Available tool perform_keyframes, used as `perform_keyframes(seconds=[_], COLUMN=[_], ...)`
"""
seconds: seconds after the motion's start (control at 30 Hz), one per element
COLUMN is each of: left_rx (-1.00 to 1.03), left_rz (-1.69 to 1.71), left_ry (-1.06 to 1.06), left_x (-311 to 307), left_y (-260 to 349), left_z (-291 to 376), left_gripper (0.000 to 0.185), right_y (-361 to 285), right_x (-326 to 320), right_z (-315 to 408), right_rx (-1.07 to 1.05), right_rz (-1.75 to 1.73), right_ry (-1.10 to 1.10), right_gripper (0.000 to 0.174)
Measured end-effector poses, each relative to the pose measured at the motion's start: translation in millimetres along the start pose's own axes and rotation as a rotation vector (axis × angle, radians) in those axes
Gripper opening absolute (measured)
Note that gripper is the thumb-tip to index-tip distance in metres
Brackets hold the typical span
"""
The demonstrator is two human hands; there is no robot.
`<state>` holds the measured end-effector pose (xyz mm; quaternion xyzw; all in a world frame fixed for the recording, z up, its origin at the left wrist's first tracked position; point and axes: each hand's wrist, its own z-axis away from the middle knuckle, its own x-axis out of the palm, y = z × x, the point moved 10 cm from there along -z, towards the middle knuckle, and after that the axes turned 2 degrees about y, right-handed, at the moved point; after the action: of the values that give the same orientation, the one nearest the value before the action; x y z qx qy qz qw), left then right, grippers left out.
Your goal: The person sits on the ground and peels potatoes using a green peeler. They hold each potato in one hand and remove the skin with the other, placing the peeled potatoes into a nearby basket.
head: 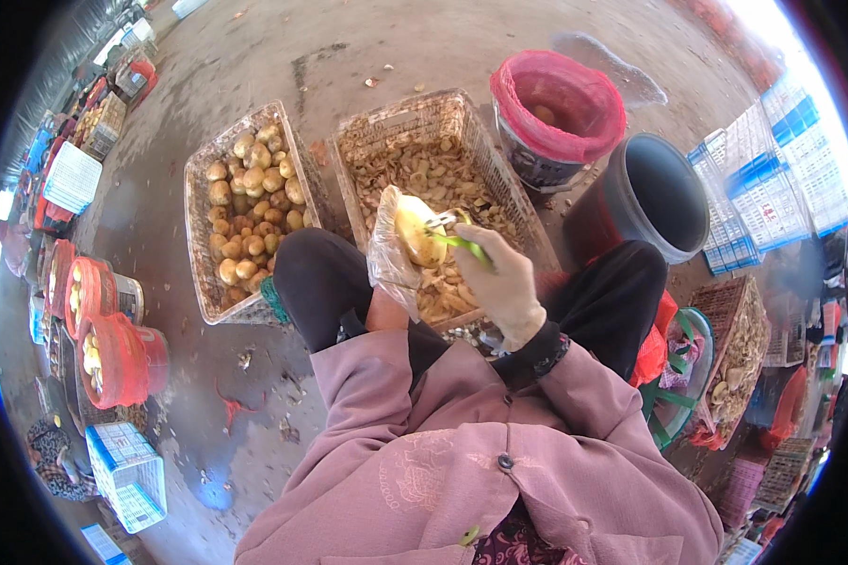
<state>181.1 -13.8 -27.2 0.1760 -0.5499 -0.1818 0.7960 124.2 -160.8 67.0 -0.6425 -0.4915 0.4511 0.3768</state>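
My left hand (389, 258), in a clear plastic glove, holds a large peeled, pale yellow potato (417, 229). In my gloved right hand (502, 282) is a peeler with a green handle (475, 248); its metal head lies against the potato's right side. Both hands are above a plastic crate (470, 120) that holds a thick layer of peelings (431, 166). Left of it, a second crate (196, 233) contains many unpeeled brown potatoes (254, 176).
Beyond my right knee stand a bucket lined with pink mesh (558, 145) and a dark bucket (632, 201). Blue-and-white crates (770, 176) are stacked farther right. At left are red mesh-lined buckets (116, 364) and a tipped crate (128, 477). A person (56, 459) sits at the far left.
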Motion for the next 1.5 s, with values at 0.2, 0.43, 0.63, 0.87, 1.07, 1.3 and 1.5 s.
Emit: perform_keyframes(seconds=[0.2, 0.43, 0.63, 0.87, 1.07, 1.3, 1.5], left_rx=[0.021, 0.068, -0.021, -0.061, -0.150, -0.129, 0.017], left_rz=[-0.034, -0.010, 0.046, 0.124, 0.226, 0.190, 0.124], left_ry=[0.036, 0.216, -0.068, -0.135, -0.145, -0.116, 0.118], left_x=[-15, -35, -15, -9, 0, -4, -31], left_y=[4, 21, 15, -3, -24, -19, 7], left_z=[-9, -13, -15, -13, -11, -8, -13], left_gripper=[0.033, 0.049, 0.038, 0.038, 0.036, 0.034, 0.044], right_y=[-11, 55, 35, -10, 6, 2, 59], right_x=[19, 7, -20, -11, 13, 17, 16], right_z=[15, 69, 25, -6, -13, -9, 64], right_rx=[-0.150, -0.096, 0.149, 0.036, 0.212, 0.071, 0.134], right_rz=[0.180, 0.373, 0.042, -0.054, -0.063, 0.070, 0.237], right_ry=[-0.080, -0.235, -0.043, -0.011, -0.085, -0.085, -0.411], right_gripper=[0.026, 0.027, 0.025, 0.025, 0.027, 0.024, 0.020])
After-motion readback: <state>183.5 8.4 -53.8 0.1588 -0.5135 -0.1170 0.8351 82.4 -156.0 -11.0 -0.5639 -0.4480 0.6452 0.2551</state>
